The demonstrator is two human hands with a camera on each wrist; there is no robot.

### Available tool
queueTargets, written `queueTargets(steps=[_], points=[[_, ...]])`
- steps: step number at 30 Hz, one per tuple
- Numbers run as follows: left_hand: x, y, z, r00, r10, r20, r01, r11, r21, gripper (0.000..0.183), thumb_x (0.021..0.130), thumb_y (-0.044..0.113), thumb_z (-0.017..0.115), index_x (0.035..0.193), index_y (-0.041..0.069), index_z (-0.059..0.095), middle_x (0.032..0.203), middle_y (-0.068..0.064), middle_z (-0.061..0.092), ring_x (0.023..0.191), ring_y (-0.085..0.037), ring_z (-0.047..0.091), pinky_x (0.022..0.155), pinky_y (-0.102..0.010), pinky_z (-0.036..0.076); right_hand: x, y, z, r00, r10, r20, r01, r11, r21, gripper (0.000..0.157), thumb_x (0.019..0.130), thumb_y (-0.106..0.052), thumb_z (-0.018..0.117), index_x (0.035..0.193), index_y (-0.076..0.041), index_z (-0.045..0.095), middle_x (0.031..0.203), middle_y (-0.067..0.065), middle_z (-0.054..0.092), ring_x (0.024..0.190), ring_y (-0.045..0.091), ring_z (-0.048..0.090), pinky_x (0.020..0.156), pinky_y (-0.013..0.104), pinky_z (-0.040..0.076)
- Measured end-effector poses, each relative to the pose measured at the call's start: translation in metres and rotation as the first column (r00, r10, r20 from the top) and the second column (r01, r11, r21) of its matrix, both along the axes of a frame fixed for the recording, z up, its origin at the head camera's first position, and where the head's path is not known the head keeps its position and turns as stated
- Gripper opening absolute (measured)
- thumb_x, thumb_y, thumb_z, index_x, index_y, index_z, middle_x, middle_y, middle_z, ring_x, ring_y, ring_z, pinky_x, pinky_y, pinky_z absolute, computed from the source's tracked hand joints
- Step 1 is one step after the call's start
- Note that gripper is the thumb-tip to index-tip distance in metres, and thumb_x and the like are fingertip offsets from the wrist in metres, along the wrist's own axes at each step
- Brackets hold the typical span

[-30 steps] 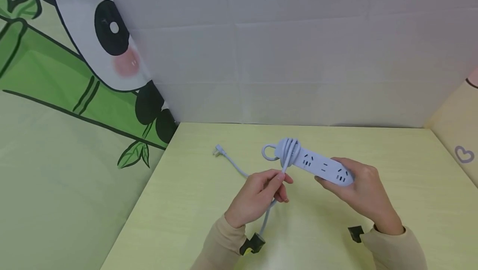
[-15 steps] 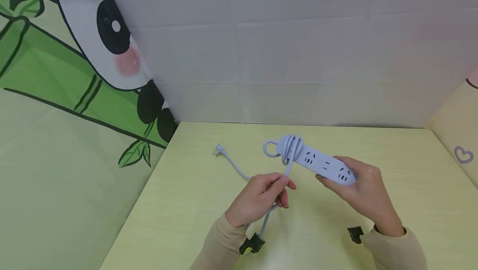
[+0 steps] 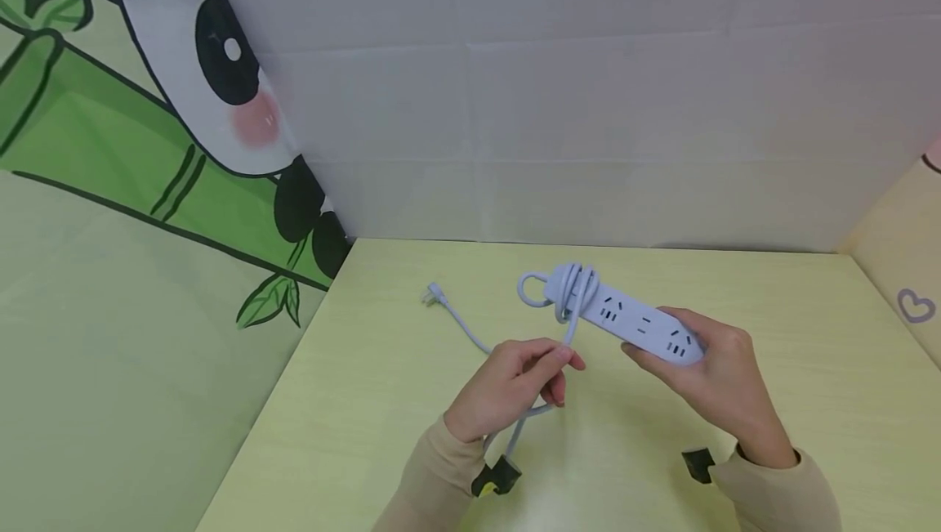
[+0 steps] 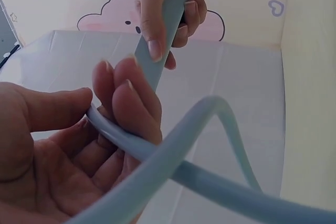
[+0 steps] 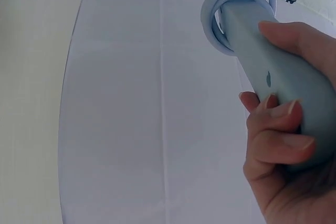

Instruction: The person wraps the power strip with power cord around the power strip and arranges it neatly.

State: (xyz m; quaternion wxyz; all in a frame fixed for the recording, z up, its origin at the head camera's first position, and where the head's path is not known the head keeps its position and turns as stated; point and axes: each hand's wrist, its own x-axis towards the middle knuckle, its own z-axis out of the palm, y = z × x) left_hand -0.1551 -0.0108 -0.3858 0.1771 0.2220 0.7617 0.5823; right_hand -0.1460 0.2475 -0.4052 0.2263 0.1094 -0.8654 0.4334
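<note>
A white power strip (image 3: 639,321) is held up over the table, tilted, its sockets facing the head camera. My right hand (image 3: 709,364) grips its right end; in the right wrist view the fingers and thumb wrap round the strip's body (image 5: 283,72). Several turns of its cord (image 3: 573,291) circle the left end, with a small loop sticking out there. My left hand (image 3: 515,381) pinches the cord just below these turns, between thumb and fingers. In the left wrist view the cord (image 4: 121,137) runs across the fingers. The plug (image 3: 435,295) lies to the left on the table.
The pale yellow table (image 3: 353,434) lies beneath both hands. A grey-white backdrop (image 3: 588,107) stands behind it, with a printed panda and bamboo panel (image 3: 184,189) on the left. Slack cord (image 3: 517,434) hangs near my left wrist.
The power strip's wrapped end has risen slightly and shifted right. My left hand has moved a little right with the pinched cord, and the turns look slightly looser. Both grips stay the same.
</note>
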Motion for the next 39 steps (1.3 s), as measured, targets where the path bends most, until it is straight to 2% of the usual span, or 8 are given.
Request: queueTargets(steps=[7,14,21,29,33,39], points=[[-0.002,0.000,-0.002,1.000,-0.010,-0.016,0.010,1.000,-0.001,0.029,0.108,0.026,0.051,0.112,0.006,0.072,0.075,-0.005,0.062,0.068,-0.006,0.060,0.074,-0.020,0.055,0.002,-0.001,0.001,0.999,-0.002,0.033,0.003,1.000,-0.011,0.038,0.072,-0.014,0.092,0.106,-0.008,0.076,0.094,0.009,0.077,0.066,0.001,0.061,0.055,0.020,0.046],[-0.004,-0.001,-0.003,1.000,-0.017,-0.011,0.017,1.000,-0.004,0.029,0.107,0.027,0.052,0.107,0.008,0.074,0.074,-0.006,0.061,0.069,-0.006,0.058,0.074,-0.020,0.055,0.005,-0.001,0.004,0.996,0.000,0.088,0.003,0.999,-0.040,0.039,0.074,-0.016,0.091,0.110,-0.010,0.076,0.096,0.008,0.077,0.068,0.003,0.061,0.055,0.022,0.047],[-0.006,-0.002,-0.004,0.999,-0.039,0.000,0.038,0.999,0.020,0.032,0.107,0.028,0.052,0.105,0.006,0.074,0.072,-0.009,0.059,0.068,-0.007,0.056,0.072,-0.019,0.051,0.006,0.001,0.006,0.992,0.014,0.125,-0.006,0.998,-0.065,0.041,0.075,-0.018,0.091,0.112,-0.011,0.075,0.096,-0.009,0.074,0.070,0.004,0.063,0.056,0.023,0.048],[-0.011,-0.003,-0.007,0.998,-0.063,0.015,0.062,0.997,0.043,0.031,0.107,0.029,0.052,0.105,0.006,0.074,0.068,-0.002,0.051,0.068,-0.011,0.050,0.069,-0.018,0.044,0.007,0.002,0.006,0.983,0.019,0.181,-0.005,0.997,-0.082,0.042,0.076,-0.021,0.090,0.114,-0.012,0.074,0.095,-0.014,0.072,0.071,0.005,0.063,0.057,0.024,0.049],[-0.013,-0.004,-0.010,0.998,-0.063,0.023,0.062,0.997,0.052,0.032,0.107,0.029,0.053,0.103,0.005,0.074,0.067,-0.003,0.049,0.064,-0.011,0.046,0.067,-0.019,0.041,0.006,0.004,0.006,0.977,0.025,0.211,-0.005,0.996,-0.093,0.043,0.077,-0.023,0.090,0.116,-0.013,0.074,0.095,-0.019,0.071,0.072,0.005,0.064,0.057,0.025,0.049],[-0.017,-0.003,-0.012,0.998,-0.056,0.013,0.055,0.996,0.063,0.031,0.106,0.026,0.055,0.099,0.002,0.073,0.066,-0.003,0.047,0.059,-0.011,0.042,0.063,-0.019,0.039,0.006,0.007,0.007,0.970,0.035,0.240,-0.012,0.995,-0.099,0.043,0.079,-0.024,0.089,0.118,-0.014,0.073,0.096,-0.019,0.071,0.074,0.005,0.064,0.059,0.025,0.049]])
